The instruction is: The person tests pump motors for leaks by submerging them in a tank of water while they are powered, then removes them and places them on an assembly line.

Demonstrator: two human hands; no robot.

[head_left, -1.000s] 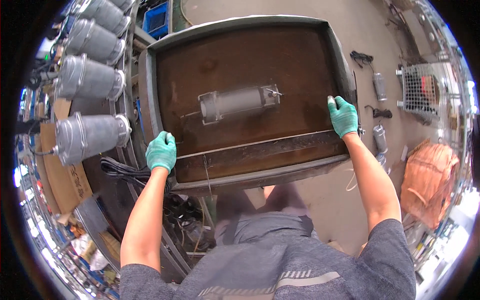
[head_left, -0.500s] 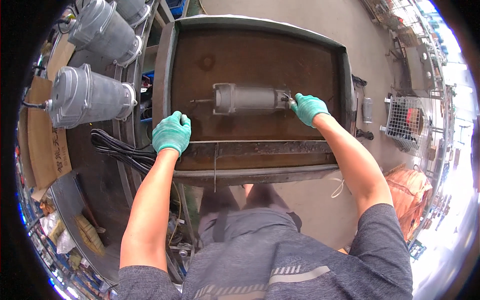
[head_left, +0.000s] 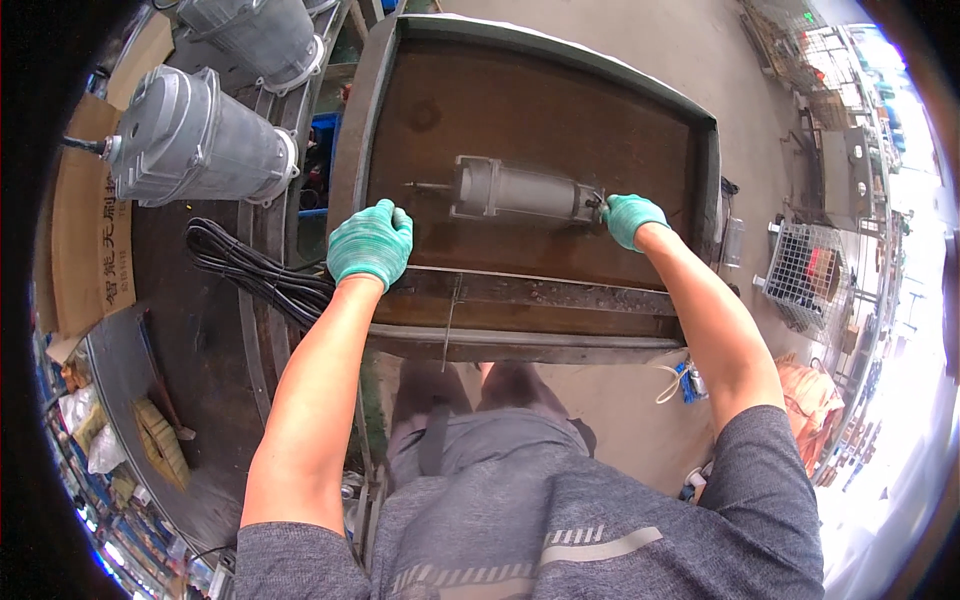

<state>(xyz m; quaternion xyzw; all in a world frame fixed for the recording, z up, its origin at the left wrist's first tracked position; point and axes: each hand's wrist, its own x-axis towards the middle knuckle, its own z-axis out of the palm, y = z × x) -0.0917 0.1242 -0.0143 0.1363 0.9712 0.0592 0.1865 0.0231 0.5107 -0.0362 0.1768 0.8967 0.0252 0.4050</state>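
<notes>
A grey, cylindrical pump-like housing lies on its side in brownish water inside a shallow metal tank. A thin rod or cable sticks out of its left end. At the right end, my right hand, in a green knit glove, has its fingers closed around a small fitting; the grip is partly hidden. My left hand, gloved the same way, is closed in a fist over the tank's near left corner. What it holds, if anything, is hidden under the fingers. A metal bar crosses the tank near its front wall.
On the left bench stand similar grey housings with black cables. A black cable coil lies between them and my left forearm. Cardboard leans farther left. A wire basket stands on the floor at right, near an orange sack.
The view has turned slightly, so the tank appears shifted right and tilted. Both hands stay at about the same places on the tank and housing.
</notes>
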